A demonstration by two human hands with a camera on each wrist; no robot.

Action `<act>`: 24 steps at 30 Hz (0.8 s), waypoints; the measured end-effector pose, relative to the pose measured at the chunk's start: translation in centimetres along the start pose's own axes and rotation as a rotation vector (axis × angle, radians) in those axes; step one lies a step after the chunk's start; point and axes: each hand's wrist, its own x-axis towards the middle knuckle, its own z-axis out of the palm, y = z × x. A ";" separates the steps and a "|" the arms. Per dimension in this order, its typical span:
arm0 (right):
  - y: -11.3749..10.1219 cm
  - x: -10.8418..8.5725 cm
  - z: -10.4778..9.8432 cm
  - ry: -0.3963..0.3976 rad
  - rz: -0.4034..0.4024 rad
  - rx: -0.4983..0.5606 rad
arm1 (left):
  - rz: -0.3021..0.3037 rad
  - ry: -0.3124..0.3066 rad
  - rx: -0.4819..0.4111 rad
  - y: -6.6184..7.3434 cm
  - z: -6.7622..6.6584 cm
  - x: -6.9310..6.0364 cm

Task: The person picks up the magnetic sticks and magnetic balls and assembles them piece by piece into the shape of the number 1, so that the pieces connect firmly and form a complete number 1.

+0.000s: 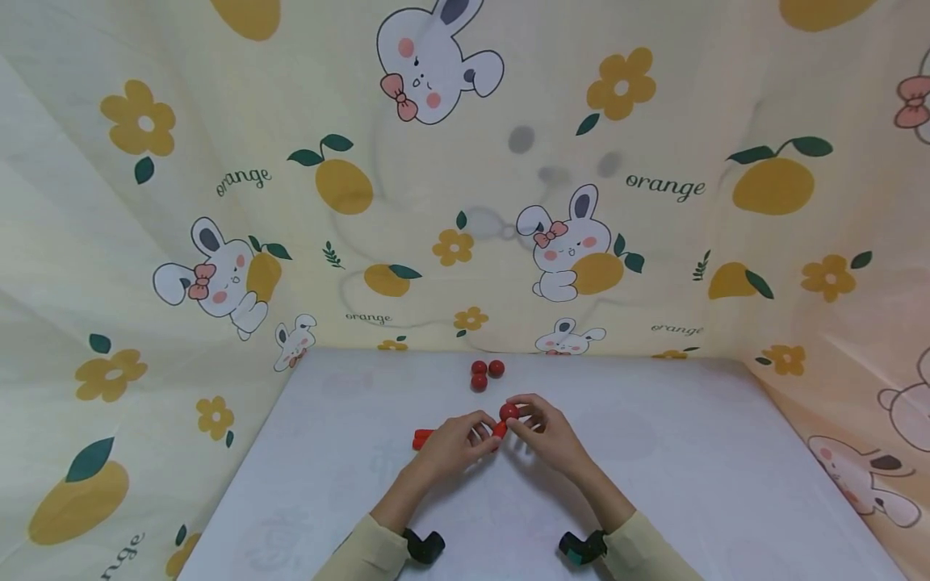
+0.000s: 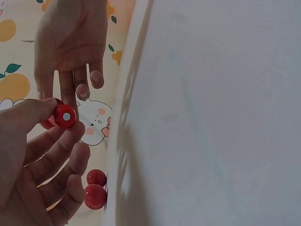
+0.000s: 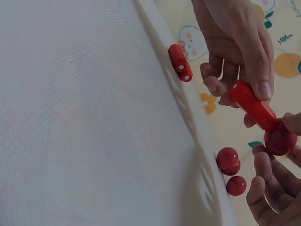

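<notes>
Over the table (image 1: 654, 484), the left hand (image 1: 456, 445) grips a red rod (image 3: 251, 106), the right hand (image 1: 546, 440) a red ball (image 3: 280, 138) touching it. I'd keep both aligned.

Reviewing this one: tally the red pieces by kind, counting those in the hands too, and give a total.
Red balls: 4 (3 on the table, 1 in the right hand)
Red rods: 3 (2 on the table, 1 in the left hand)
Total: 7
</notes>
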 end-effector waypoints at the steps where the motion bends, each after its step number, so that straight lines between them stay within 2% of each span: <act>1: 0.0 0.0 0.0 -0.007 0.007 0.003 | 0.000 -0.001 -0.003 0.0 0.1 0.0; 9: 0.9 0.2 -0.2 -0.036 0.060 0.022 | 0.003 -0.002 -0.018 0.2 0.4 -0.1; 15: 1.8 0.3 -0.7 -0.032 0.120 0.080 | -0.039 -0.008 0.022 0.2 0.2 -0.3; 24: 3.3 0.9 -1.3 0.042 0.269 0.032 | -0.033 0.005 0.119 0.1 -1.5 0.4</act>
